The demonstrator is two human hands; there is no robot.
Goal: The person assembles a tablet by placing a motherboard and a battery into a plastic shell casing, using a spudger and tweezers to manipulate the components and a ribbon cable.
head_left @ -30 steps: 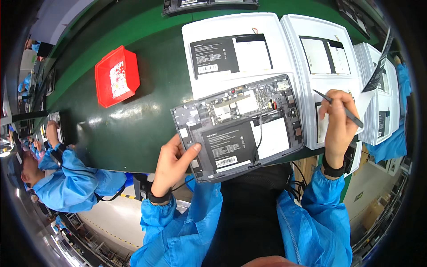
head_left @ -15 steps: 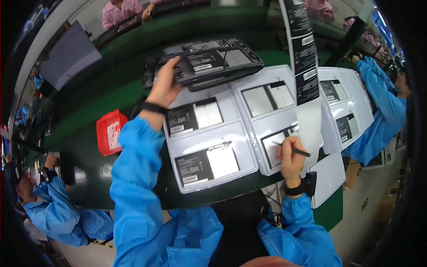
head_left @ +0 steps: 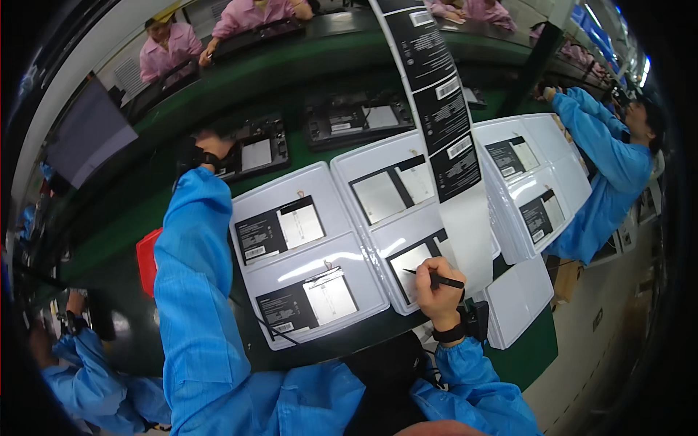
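My left hand is at the left end of a black device housing, beyond the trays; its fingers are dark and smeared, so their grip is unclear. A second open housing lies to its right, with a flat battery inside. My right hand is closed round slim black tweezers, their tip over a silver and black battery in the near middle tray compartment. Beside that hand hangs a long strip of black printed labels on white backing, covering part of the tray.
White plastic trays hold several flat batteries on a green bench. A red bin sits left, partly behind my sleeve. A blue-sleeved person works at right, another at left; people in pink sit across.
The housing my left hand held above the trays now lies beyond them, and that hand is at another housing further left. My right hand keeps the tweezers over the same tray compartment. The view has shifted.
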